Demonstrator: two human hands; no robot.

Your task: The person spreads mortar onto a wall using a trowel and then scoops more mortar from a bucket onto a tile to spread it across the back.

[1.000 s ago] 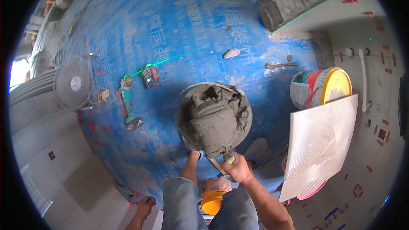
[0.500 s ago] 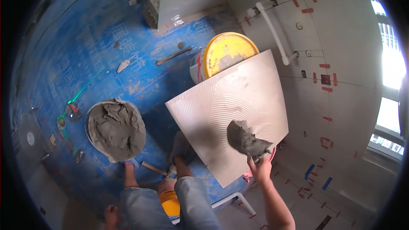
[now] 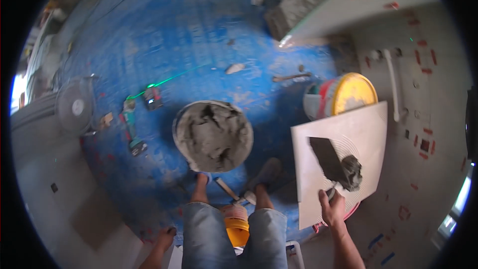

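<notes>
My right hand (image 3: 333,206) is closed round the handle of a trowel. Its flat dark blade (image 3: 327,159) lies over a large pale tile (image 3: 311,204), with a lump of grey mortar (image 3: 352,172) at its right side. Curved combed ridges show on the tile around the blade. A bucket of grey mortar (image 3: 214,137) stands on the floor in front of my feet. Low on the left, my left hand (image 3: 164,238) hangs beside my knee; blur hides whether its fingers hold anything.
Behind the tile lies a yellow-lidded bucket (image 3: 354,93). A hammer (image 3: 227,189) rests near my feet, above a small yellow bucket (image 3: 237,231). Left of the mortar are a green power tool (image 3: 130,127) and a laser level (image 3: 152,97). White pipe (image 3: 392,84) runs along the right wall.
The view has swung left, so the tile and mortar bucket sit further right. The trowel has turned, and its dark blade face now shows with mortar at one side. My left hand shows more.
</notes>
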